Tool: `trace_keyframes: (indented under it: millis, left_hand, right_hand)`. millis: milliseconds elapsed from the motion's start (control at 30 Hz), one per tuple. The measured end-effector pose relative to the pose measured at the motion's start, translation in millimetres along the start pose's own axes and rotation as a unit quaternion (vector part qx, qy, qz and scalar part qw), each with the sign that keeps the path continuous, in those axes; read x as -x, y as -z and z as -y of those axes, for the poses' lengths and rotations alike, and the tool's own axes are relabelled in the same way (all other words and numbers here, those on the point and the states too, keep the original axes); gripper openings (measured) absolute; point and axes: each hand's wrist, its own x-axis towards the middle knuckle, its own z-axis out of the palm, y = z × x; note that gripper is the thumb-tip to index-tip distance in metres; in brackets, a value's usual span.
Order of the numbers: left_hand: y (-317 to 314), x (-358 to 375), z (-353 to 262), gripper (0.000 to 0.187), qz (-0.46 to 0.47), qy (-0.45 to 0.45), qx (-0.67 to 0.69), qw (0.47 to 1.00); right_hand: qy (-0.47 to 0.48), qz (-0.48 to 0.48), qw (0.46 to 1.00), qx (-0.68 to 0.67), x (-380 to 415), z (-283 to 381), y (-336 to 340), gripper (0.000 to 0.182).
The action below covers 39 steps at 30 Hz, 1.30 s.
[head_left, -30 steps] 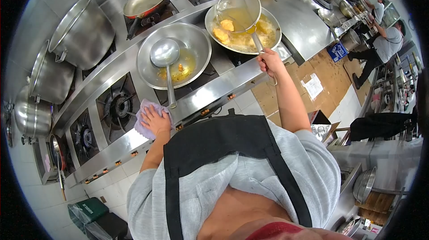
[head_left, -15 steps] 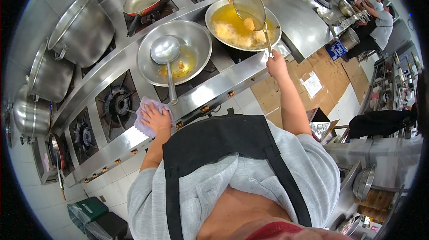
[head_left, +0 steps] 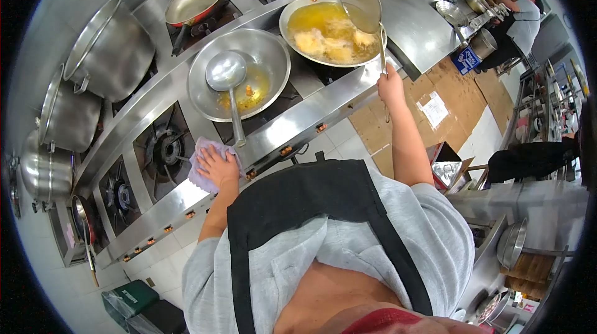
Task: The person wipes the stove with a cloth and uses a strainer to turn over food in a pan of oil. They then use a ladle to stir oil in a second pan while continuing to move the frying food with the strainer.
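Observation:
My right hand (head_left: 391, 88) is closed around the long handle of a wire mesh strainer (head_left: 359, 0). The strainer's round head is tilted over the right side of a wide pan (head_left: 284, 31) of yellow oil, where several pale golden pieces (head_left: 329, 47) bubble. My left hand (head_left: 217, 167) lies flat, fingers spread, on a lilac cloth (head_left: 198, 175) at the stove's front edge. Between my hands sits a broad metal bowl (head_left: 275, 64) with a little oil and crumbs in it. A ladle (head_left: 226, 71) rests inside, its handle hanging over the rim towards me.
Large steel pots (head_left: 112, 51) line the left of the stove (head_left: 267, 138). A red frying pan (head_left: 198, 0) stands at the back. Bare burners (head_left: 166, 147) are left of my cloth. Cardboard (head_left: 460, 104) covers the floor at right. A co-worker (head_left: 525, 23) stands far right.
The strainer head has moved right and up, tilting more steeply. A fried piece seen at its mesh before is no longer there. My left hand stays on the cloth.

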Motion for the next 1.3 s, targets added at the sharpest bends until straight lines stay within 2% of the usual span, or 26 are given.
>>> trace_keyframes:
  millis: [33, 67, 133, 233, 367, 400, 433, 467, 533, 767, 1000, 1100, 1300]
  left_hand:
    - [-1, 0, 0, 0.063, 0.001, -0.002, 0.001, 1.0]
    - [-2, 0, 0, 0.063, -0.002, -0.002, -0.003, 1.0]
    - [-2, 1, 0, 0.063, -0.005, -0.001, -0.006, 1.0]
    - [-1, 1, 1, 0.063, -0.011, -0.002, -0.009, 1.0]
    - [0, 1, 0, 0.063, -0.012, -0.002, -0.001, 1.0]
    - [1, 1, 0, 0.063, -0.011, -0.001, 0.002, 1.0]
    - [1, 0, -1, 0.063, -0.012, 0.0, 0.002, 1.0]
    - [2, 0, -1, 0.063, -0.011, 0.0, 0.002, 1.0]
    - [3, 0, -1, 0.064, -0.01, -0.001, 0.002, 1.0]
    - [5, 0, -1, 0.064, 0.008, 0.004, 0.005, 1.0]
    - [9, -1, -3, 0.063, 0.036, 0.012, 0.003, 0.999]
    - [4, 0, -1, 0.062, 0.002, -0.001, -0.009, 1.0]
    - [1, 0, -1, 0.062, -0.019, -0.005, -0.008, 1.0]
  right_hand:
    - [0.028, -0.034, 0.997, 0.061, -4, -7, 0, 0.047]
    - [0.027, -0.035, 0.997, 0.063, -7, -14, 1, 0.047]
    - [0.035, -0.073, 0.985, 0.151, -1, 3, 11, 0.04]
    - [0.016, -0.073, 0.986, 0.15, -1, -1, 11, 0.041]
    - [0.048, -0.089, 0.984, 0.148, -9, -22, -6, 0.036]
    - [-0.046, -0.017, 0.998, 0.037, -4, -7, -2, 0.031]
    - [-0.14, 0.054, 0.986, -0.074, 0, 4, -1, 0.027]
    - [-0.139, 0.054, 0.986, -0.074, 2, 8, -3, 0.027]
    - [-0.179, 0.074, 0.959, -0.207, 4, 14, -6, 0.003]
    - [-0.193, 0.145, 0.908, -0.341, -1, 27, -26, 0.003]
    - [-0.186, 0.182, 0.884, -0.388, -2, 38, -38, 0.005]
    - [-0.179, 0.193, 0.88, -0.394, -1, 40, -39, 0.005]
    - [-0.141, 0.195, 0.915, -0.324, 5, 48, -28, 0.004]
